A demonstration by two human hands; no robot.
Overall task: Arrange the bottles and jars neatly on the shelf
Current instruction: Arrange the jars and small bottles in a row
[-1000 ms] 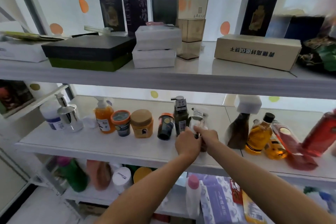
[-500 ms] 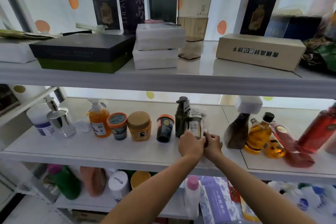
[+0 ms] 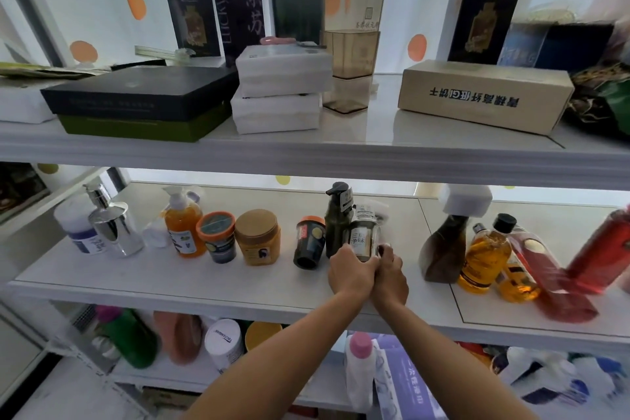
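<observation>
On the white middle shelf (image 3: 170,280) a small clear jar with a white label (image 3: 363,237) stands upright beside a dark green pump bottle (image 3: 336,219). My left hand (image 3: 351,274) and my right hand (image 3: 390,274) both grip the jar's base from either side. To its left stand a black tube with an orange cap (image 3: 308,242), a tan-lidded jar (image 3: 258,237), an orange-rimmed jar (image 3: 217,236) and an orange pump bottle (image 3: 184,223). At the right, a brown bottle (image 3: 443,249), amber bottles (image 3: 485,257) and red bottles (image 3: 545,276) lean together.
A chrome pump bottle (image 3: 114,225) and a white-blue bottle (image 3: 76,227) stand at the shelf's left end. The upper shelf (image 3: 341,153) carries boxes, close overhead. The lower shelf holds more bottles, including a pink-capped one (image 3: 358,368). Bare shelf lies in front of the jars.
The small jar was tilted in my hands a second ago; it is now set upright on the shelf beside the green pump bottle. Both hands slid down to its base.
</observation>
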